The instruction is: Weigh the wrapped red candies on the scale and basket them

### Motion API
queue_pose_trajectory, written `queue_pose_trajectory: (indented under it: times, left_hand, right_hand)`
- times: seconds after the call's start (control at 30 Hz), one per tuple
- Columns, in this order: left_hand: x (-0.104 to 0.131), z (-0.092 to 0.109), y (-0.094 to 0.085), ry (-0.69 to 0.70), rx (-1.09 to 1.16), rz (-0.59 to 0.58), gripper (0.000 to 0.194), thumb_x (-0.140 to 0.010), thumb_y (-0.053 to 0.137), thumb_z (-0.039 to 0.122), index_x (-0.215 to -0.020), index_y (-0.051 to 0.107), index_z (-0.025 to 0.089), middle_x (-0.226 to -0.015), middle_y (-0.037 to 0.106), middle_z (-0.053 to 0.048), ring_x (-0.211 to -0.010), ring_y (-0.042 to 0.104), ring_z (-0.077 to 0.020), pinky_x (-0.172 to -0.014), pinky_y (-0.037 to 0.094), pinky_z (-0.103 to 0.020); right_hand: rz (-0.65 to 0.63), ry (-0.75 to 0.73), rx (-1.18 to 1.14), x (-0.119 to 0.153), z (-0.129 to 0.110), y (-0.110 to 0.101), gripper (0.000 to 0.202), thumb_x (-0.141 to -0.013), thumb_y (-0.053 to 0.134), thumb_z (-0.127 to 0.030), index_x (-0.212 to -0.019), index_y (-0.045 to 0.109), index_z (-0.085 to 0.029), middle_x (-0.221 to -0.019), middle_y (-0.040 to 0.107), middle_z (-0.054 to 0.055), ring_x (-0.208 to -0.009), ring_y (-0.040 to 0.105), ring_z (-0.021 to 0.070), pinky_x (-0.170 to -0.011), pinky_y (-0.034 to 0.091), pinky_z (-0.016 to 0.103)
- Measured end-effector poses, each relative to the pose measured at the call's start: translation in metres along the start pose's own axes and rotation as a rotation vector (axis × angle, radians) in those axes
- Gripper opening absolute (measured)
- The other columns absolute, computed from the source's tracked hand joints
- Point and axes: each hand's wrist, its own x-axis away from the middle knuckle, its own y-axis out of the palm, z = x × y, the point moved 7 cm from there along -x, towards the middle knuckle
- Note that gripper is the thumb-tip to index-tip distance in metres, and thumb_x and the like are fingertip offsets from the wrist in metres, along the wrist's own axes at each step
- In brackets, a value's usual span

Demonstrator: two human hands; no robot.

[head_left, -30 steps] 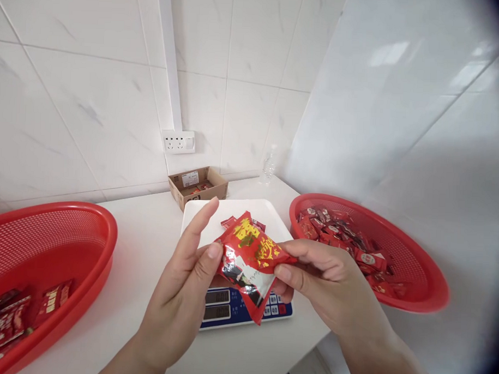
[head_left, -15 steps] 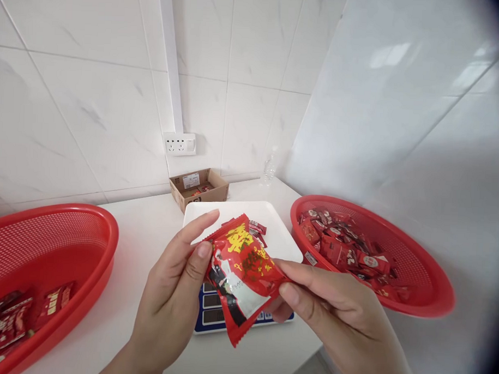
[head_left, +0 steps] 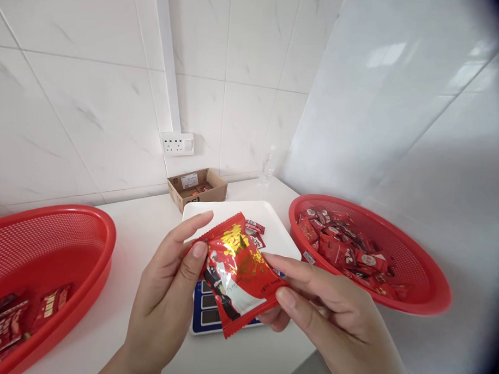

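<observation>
Between my hands is a red sealed snack packet [head_left: 246,279] with gold characters and a black-and-white printed picture. My left hand [head_left: 168,288] pinches its left side with the thumb on the front and the index finger stretched past it. At the right side, my right hand [head_left: 327,310] grips the packet's edge between thumb and fingers. The packet is held tilted above a white digital scale [head_left: 280,240], covering much of its blue panel [head_left: 199,319]. A few small red packets [head_left: 255,233] lie on the scale's pan, partly hidden behind the held one.
A red plastic basket [head_left: 103,258] with some red packets [head_left: 51,305] stands at the left. To the right, another red basket [head_left: 430,286] holds many packets [head_left: 345,250]. Behind the scale are a cardboard box [head_left: 210,195] and a clear bottle [head_left: 267,168] near the wall.
The packet has turned a little between my hands and looks flatter at its face. My right fingers have shifted slightly along its right edge. The baskets and scale stay put.
</observation>
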Motion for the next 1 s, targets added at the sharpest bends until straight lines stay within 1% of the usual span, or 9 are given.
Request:
queue_pose_trajectory:
  times: [0.2, 0.33, 0.43, 0.53, 0.63, 0.73, 0.8, 0.87, 1.0]
  left_hand:
    - [-0.016, -0.006, -0.009, 0.059, -0.127, -0.031, 0.031, -0.091, 0.067, 0.040, -0.122, 0.067, 0.036, -0.094, 0.078, 0.001, -0.085, 0.073, -0.0156, -0.070, 0.060, -0.022]
    - [-0.027, 0.005, -0.019, 0.245, -0.257, 0.044, 0.037, -0.091, 0.068, 0.033, -0.127, 0.061, 0.040, -0.129, 0.068, 0.001, -0.120, 0.063, -0.0190, -0.094, 0.054, -0.029]
    - [-0.027, 0.012, -0.019, 0.321, -0.329, 0.061, 0.041, -0.092, 0.068, 0.031, -0.129, 0.058, 0.043, -0.136, 0.063, 0.002, -0.133, 0.053, -0.0206, -0.108, 0.046, -0.036]
    - [-0.026, 0.013, -0.017, 0.329, -0.358, 0.069, 0.039, -0.090, 0.068, 0.032, -0.128, 0.060, 0.041, -0.133, 0.063, 0.000, -0.137, 0.049, -0.0233, -0.111, 0.043, -0.043]
    - [-0.026, 0.014, -0.018, 0.315, -0.318, 0.104, 0.038, -0.087, 0.071, 0.034, -0.124, 0.062, 0.035, -0.131, 0.064, -0.002, -0.138, 0.048, -0.0273, -0.114, 0.040, -0.049]
    - [-0.028, 0.011, -0.018, 0.266, -0.279, 0.128, 0.036, -0.085, 0.072, 0.035, -0.120, 0.063, 0.032, -0.129, 0.064, -0.002, -0.138, 0.046, -0.0282, -0.117, 0.035, -0.052]
    - [-0.028, 0.009, -0.016, 0.244, -0.268, 0.140, 0.035, -0.085, 0.073, 0.036, -0.118, 0.064, 0.032, -0.128, 0.065, -0.001, -0.137, 0.048, -0.0284, -0.117, 0.034, -0.053]
    - [-0.027, 0.009, -0.015, 0.234, -0.267, 0.163, 0.033, -0.083, 0.074, 0.037, -0.114, 0.065, 0.032, -0.126, 0.066, -0.001, -0.136, 0.050, -0.0289, -0.118, 0.035, -0.053]
    - [-0.022, 0.005, -0.010, 0.108, -0.337, 0.131, 0.034, -0.084, 0.073, 0.040, -0.116, 0.063, 0.032, -0.132, 0.063, 0.000, -0.135, 0.051, -0.0291, -0.118, 0.036, -0.051]
  right_hand:
    - [-0.098, -0.025, -0.004, -0.012, 0.019, -0.001, 0.031, -0.094, 0.063, -0.037, -0.123, 0.071, -0.035, -0.077, 0.077, 0.000, -0.068, 0.074, 0.0146, -0.063, 0.063, 0.025]
    - [-0.075, 0.032, 0.093, -0.037, 0.049, 0.001, 0.043, -0.096, 0.054, -0.038, -0.135, 0.063, -0.022, -0.087, 0.079, 0.006, -0.075, 0.075, 0.0184, -0.069, 0.063, 0.032]
    - [-0.062, 0.098, 0.467, -0.054, 0.069, 0.003, 0.051, -0.097, 0.045, -0.035, -0.142, 0.057, -0.016, -0.092, 0.078, 0.011, -0.081, 0.075, 0.0249, -0.072, 0.061, 0.039]
    - [-0.048, 0.115, 0.913, -0.062, 0.070, -0.009, 0.050, -0.097, 0.044, -0.036, -0.140, 0.059, -0.017, -0.083, 0.078, 0.010, -0.082, 0.074, 0.0309, -0.074, 0.057, 0.045]
    - [0.059, 0.104, 1.028, -0.064, 0.055, -0.046, 0.045, -0.098, 0.045, -0.037, -0.137, 0.061, -0.021, -0.097, 0.079, 0.008, -0.091, 0.074, 0.0288, -0.083, 0.055, 0.043]
    - [0.153, 0.226, 1.231, -0.064, 0.048, -0.105, 0.046, -0.101, 0.040, -0.037, -0.143, 0.053, -0.021, -0.124, 0.073, 0.010, -0.115, 0.067, 0.0280, -0.096, 0.051, 0.041]
    - [0.135, 0.403, 1.410, -0.063, 0.056, -0.150, 0.046, -0.104, 0.033, -0.036, -0.146, 0.049, -0.025, -0.132, 0.068, 0.013, -0.118, 0.064, 0.0317, -0.094, 0.051, 0.046]
    - [0.105, 0.551, 1.476, -0.063, 0.070, -0.194, 0.039, -0.103, 0.042, -0.031, -0.136, 0.058, -0.019, -0.121, 0.070, 0.018, -0.111, 0.067, 0.0348, -0.089, 0.052, 0.051]
    - [-0.081, 0.725, 1.483, -0.058, 0.108, -0.249, 0.032, -0.095, 0.064, -0.033, -0.123, 0.062, -0.017, -0.125, 0.065, 0.010, -0.106, 0.066, 0.0241, -0.090, 0.055, 0.046]
